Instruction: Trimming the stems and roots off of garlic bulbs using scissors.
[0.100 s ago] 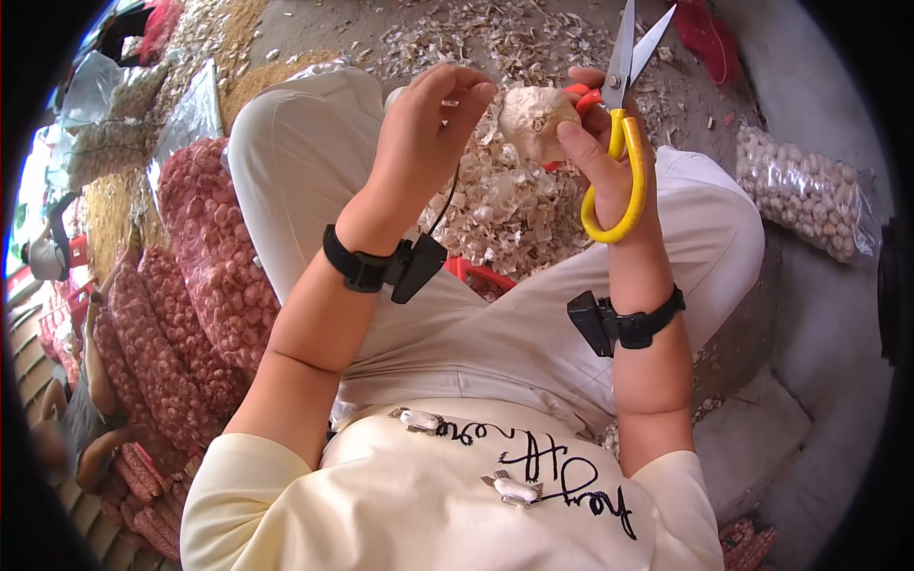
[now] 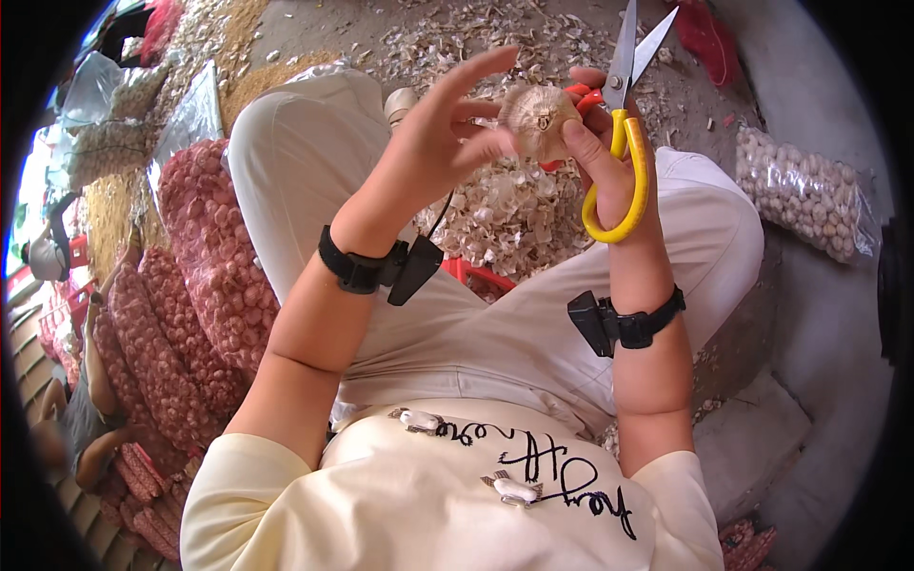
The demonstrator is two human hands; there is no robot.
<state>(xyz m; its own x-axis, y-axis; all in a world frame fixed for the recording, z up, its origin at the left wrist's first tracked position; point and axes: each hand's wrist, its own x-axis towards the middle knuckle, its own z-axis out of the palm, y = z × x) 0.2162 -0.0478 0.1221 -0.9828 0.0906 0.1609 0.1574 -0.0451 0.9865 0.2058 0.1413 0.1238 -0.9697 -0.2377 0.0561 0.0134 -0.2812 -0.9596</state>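
My right hand (image 2: 609,157) grips a pale garlic bulb (image 2: 539,122), its cut stem end facing up. The same hand carries a pair of scissors (image 2: 624,124) with yellow and red handles; the blades stand apart and point away from me. To the left of the bulb my left hand (image 2: 446,128) is open, index finger stretched out and thumb apart. Its fingertips reach the bulb's left side; whether they touch it I cannot tell. Beneath both hands lies a heap of dry garlic skins (image 2: 509,224) between my legs.
Part of a red plastic container (image 2: 486,276) shows under the skins. Mesh sacks of garlic (image 2: 209,247) stand at my left. A clear bag of pale garlic (image 2: 804,195) lies at the right, a red mesh bag (image 2: 706,43) beyond it. Scraps litter the floor (image 2: 343,29).
My left hand's fingers have spread apart and its thumb has come closer to the bulb. The bulb has turned slightly in my right hand, its stem end now more visible.
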